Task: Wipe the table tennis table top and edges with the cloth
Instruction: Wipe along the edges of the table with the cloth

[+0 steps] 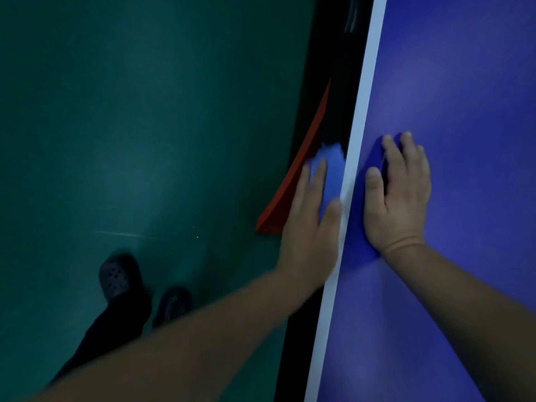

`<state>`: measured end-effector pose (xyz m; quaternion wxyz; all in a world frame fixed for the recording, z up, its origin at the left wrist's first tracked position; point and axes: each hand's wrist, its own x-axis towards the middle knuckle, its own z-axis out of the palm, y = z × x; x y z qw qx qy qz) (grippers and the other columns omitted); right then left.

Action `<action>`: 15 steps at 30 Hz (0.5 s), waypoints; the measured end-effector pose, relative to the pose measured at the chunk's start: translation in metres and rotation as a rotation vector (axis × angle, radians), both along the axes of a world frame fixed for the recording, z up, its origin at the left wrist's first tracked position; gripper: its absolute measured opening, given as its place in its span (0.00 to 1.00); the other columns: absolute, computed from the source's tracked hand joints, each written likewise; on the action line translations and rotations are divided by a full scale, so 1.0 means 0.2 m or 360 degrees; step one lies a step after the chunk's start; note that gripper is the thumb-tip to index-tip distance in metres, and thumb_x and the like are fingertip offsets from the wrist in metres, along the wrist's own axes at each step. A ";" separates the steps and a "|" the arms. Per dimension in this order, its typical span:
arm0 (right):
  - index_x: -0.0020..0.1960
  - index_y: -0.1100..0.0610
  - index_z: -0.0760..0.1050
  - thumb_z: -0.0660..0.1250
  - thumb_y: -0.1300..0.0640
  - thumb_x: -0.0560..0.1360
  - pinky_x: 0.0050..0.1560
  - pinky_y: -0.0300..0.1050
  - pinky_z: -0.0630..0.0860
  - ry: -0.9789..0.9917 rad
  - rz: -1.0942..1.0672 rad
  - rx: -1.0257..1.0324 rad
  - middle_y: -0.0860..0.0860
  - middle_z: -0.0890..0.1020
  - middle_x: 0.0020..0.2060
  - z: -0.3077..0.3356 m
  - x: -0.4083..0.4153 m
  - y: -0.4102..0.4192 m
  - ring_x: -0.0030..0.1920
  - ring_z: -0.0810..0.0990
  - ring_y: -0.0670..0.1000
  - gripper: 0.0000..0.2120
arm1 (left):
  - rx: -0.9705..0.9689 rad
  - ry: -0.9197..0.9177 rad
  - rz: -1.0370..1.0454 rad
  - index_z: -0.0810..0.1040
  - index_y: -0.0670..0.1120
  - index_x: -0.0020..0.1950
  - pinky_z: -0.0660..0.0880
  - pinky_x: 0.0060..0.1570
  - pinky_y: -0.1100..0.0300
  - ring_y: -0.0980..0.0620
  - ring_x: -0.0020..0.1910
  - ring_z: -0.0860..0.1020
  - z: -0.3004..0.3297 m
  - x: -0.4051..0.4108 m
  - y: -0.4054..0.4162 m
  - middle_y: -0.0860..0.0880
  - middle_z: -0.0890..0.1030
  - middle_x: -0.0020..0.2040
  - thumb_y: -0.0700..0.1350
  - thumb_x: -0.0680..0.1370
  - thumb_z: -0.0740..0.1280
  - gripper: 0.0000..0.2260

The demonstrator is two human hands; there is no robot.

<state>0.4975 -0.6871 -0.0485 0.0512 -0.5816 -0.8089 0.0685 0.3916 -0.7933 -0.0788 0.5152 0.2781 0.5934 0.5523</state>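
Shoes [121,277] stand on the green floor [145,126] at far left, beside a red wedge-shaped piece [293,181] lying near the counter's side. My left hand [309,224] presses the blue cloth [327,172] flat against the counter's side edge, fingers straight, thumb hooked over the white border line [362,111]. Motion blur hides the finer grip. My right hand [398,192] lies spread and flat on the blue counter [464,111], holding nothing. I judge the cloth soft, light and limp, so palm pressure should carry it better than pinching a corner.
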 end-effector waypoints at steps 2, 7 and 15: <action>0.80 0.52 0.61 0.50 0.43 0.83 0.79 0.60 0.50 0.0013 0.0009 0.0000 0.53 0.58 0.80 0.00 0.00 -0.01 0.81 0.52 0.58 0.28 | -0.0065 -0.0091 -0.0031 0.49 0.71 0.78 0.48 0.70 0.78 0.66 0.79 0.47 0.03 0.10 -0.30 0.63 0.49 0.82 0.56 0.84 0.54 0.24; 0.80 0.53 0.61 0.51 0.44 0.83 0.79 0.60 0.50 0.0025 0.0013 -0.0005 0.54 0.58 0.80 0.00 0.01 0.00 0.80 0.53 0.59 0.28 | -0.0230 -0.0020 -0.0030 0.50 0.68 0.78 0.47 0.69 0.79 0.66 0.79 0.48 0.04 0.10 -0.25 0.61 0.51 0.82 0.60 0.83 0.51 0.23; 0.80 0.54 0.61 0.51 0.45 0.83 0.79 0.59 0.50 0.0015 0.0016 -0.0001 0.55 0.58 0.80 0.00 0.00 0.00 0.80 0.52 0.59 0.28 | -0.0118 -0.0006 0.0037 0.53 0.51 0.83 0.47 0.71 0.70 0.58 0.80 0.52 -0.07 -0.15 0.44 0.53 0.56 0.82 0.52 0.84 0.48 0.26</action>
